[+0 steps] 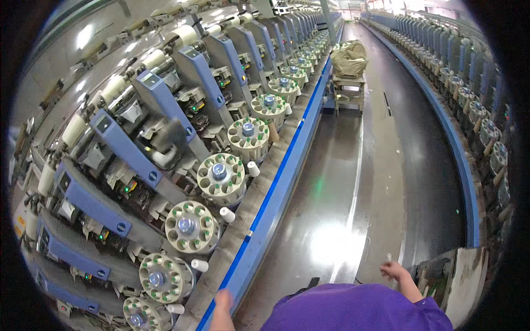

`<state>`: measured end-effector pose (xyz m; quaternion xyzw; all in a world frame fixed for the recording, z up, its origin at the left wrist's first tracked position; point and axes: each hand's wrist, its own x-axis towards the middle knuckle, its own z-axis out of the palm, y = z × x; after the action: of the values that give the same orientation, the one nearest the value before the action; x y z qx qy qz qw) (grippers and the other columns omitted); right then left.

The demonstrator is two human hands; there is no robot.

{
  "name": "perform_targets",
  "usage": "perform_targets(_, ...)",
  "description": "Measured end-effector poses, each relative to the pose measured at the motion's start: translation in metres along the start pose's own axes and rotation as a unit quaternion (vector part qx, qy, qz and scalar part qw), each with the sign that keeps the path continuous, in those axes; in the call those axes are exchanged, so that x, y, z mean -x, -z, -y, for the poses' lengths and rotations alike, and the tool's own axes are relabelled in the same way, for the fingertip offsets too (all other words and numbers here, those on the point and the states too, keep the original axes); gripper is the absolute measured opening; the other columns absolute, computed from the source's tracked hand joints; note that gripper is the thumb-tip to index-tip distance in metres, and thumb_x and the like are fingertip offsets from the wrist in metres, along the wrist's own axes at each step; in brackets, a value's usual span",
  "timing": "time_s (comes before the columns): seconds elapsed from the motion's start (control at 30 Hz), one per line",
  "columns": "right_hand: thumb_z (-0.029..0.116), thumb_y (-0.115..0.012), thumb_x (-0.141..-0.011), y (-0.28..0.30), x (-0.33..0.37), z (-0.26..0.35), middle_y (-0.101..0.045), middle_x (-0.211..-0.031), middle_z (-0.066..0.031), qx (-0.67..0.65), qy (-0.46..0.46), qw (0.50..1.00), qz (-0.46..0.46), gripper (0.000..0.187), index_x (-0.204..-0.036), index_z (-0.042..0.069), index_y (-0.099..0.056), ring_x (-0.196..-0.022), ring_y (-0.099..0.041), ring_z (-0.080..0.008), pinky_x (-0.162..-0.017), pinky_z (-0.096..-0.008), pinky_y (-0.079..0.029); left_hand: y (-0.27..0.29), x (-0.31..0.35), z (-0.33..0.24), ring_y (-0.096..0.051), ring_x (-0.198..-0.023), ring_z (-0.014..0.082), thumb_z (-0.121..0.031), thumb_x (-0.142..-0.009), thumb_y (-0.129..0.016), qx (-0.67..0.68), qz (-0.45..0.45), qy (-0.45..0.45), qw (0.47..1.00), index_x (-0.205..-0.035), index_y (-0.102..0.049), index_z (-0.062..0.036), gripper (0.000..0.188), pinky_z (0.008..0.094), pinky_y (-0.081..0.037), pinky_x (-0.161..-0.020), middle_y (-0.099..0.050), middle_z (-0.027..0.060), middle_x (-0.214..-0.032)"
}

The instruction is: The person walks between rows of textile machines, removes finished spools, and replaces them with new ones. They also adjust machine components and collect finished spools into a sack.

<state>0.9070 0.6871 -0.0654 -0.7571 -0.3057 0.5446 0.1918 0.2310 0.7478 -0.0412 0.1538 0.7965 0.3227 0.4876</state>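
My left hand [223, 307] shows only in part at the bottom edge. It rests by the blue front rail [276, 187] of a long winding machine [165, 138], and its fingers are hard to make out. My right hand [394, 271] is low on the right with curled fingers, close to the left edge of a worn grey cart [461, 276]. A tiny pale object [388, 257] sits just above that hand; whether it is held is unclear. My purple shirt [359, 309] fills the bottom centre.
Round cream bobbin magazines [222, 177] with green-tipped pockets line the machine's front, with white pegs [227, 214] beside them. A shiny dark aisle floor [353, 182] runs ahead between two machine rows. A trolley with a stuffed sack [349, 59] stands further down the aisle.
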Motion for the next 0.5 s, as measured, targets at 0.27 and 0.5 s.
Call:
perform_targets(0.27, 0.021, -0.058, -0.084, 0.145, -0.097, -0.111, -0.058, -0.064, -0.0078, -0.135, -0.277, 0.918, -0.248, 0.021, -0.087, 0.001, -0.062, -0.052, -0.055, -0.0205, -0.046, -0.0362, -0.041, -0.287, 0.020, -0.373, -0.060, -0.092, 0.0132, -0.021, -0.088, -0.062, -0.185, 0.245, -0.463, 0.832, -0.114, -0.058, -0.0035, 0.031, 0.0283, -0.048, -0.083, -0.065, 0.0066, -0.101)
perform_targets(0.5, 0.016, -0.055, -0.080, 0.207, -0.395, 0.209, -0.054, -0.061, -0.0063, -0.101, 0.002, 0.980, -0.172, 0.015, -0.082, 0.002, -0.060, -0.053, -0.053, -0.0206, -0.047, -0.0380, -0.043, -0.361, -0.010, -0.518, -0.062, -0.088, 0.0130, -0.009, -0.087, -0.061, -0.100, 0.021, -0.500, 0.860, -0.110, -0.060, -0.0010, 0.024, 0.0270, -0.048, -0.080, -0.066, 0.0068, -0.096)
